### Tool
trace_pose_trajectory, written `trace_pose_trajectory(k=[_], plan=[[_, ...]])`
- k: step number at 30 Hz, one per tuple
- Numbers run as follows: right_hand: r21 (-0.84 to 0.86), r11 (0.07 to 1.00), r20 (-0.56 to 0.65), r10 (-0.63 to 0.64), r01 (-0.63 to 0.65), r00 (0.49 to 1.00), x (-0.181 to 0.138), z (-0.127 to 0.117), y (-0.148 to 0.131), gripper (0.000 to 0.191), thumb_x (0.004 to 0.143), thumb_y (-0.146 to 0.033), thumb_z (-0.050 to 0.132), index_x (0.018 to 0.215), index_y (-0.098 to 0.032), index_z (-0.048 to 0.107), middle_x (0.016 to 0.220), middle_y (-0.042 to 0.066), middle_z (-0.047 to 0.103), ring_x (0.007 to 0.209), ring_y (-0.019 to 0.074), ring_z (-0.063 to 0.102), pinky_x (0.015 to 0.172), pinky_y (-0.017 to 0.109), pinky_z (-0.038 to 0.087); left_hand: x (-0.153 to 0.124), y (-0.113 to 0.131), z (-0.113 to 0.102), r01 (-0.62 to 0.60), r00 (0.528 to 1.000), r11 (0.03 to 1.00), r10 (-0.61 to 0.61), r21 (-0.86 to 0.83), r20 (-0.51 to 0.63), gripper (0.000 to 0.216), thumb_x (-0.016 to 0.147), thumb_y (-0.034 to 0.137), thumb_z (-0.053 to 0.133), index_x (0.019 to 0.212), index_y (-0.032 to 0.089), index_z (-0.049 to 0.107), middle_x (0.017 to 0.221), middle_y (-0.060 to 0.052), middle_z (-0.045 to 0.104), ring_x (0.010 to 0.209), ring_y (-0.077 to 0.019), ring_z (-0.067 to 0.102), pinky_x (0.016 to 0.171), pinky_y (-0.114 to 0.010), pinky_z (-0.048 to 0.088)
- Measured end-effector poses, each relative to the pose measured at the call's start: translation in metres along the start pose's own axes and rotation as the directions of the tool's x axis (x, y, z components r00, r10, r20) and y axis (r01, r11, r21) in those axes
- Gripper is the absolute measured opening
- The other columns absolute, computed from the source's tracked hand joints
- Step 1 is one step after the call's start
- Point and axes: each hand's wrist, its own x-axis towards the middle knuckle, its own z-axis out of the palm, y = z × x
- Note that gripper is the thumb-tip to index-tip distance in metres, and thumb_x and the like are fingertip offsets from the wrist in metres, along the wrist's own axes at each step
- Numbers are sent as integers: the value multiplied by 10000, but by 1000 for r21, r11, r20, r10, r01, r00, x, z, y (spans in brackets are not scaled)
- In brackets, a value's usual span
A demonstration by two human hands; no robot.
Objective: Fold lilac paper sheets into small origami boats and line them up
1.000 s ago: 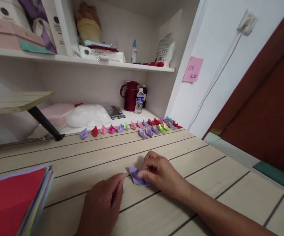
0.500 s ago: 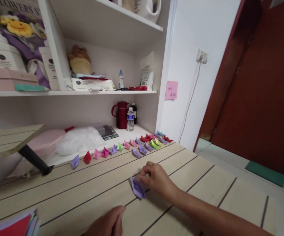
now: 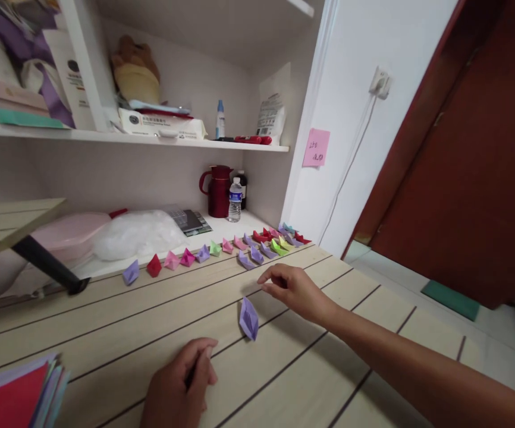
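A purple paper boat point(image 3: 249, 319) lies by itself on the slatted wooden table, between my two hands. Just behind it and to the right, my right hand point(image 3: 295, 291) hovers with thumb and forefinger apart and nothing between them. My left hand point(image 3: 179, 383) is near the front edge of the view, fingers loosely curled in and thumb against them, with no object visible in it. Farther back stands a row of small folded boats, among them a red boat point(image 3: 154, 266), a green boat point(image 3: 215, 248) and a purple boat point(image 3: 131, 272); more boats cluster at its right end.
A stack of coloured paper point(image 3: 12, 395) sits at the lower left. A small raised stand's black leg point(image 3: 50, 264) is at the left. Behind the boats, a shelf holds a clear plastic bag point(image 3: 139, 235), a dark red jug point(image 3: 219, 191) and a water bottle point(image 3: 235, 201).
My right hand has let go of the purple boat and drawn back from it, up and to the right. My left hand shows more fully, and the view has tilted down.
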Motion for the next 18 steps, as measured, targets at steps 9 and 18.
trace_pose_trajectory(k=[9,18], plan=[[-101,977,118,-174,186,978,-15,9,-7,266,808,-46,645,937,-246,764,845,12,544,711,128,551,646,223,420,0,-4,2,-63,998,995,64,79,-8,221,817,423,555,847,268,710,541,77,597,361,-93,424,394,-207,370],[-329,791,294,-433,516,852,-6,15,-12,252,834,-81,633,891,-289,762,855,4,576,693,141,520,596,246,310,0,-4,0,-82,996,993,79,82,46,238,844,421,531,876,274,715,571,69,612,357,-88,432,379,-196,362]])
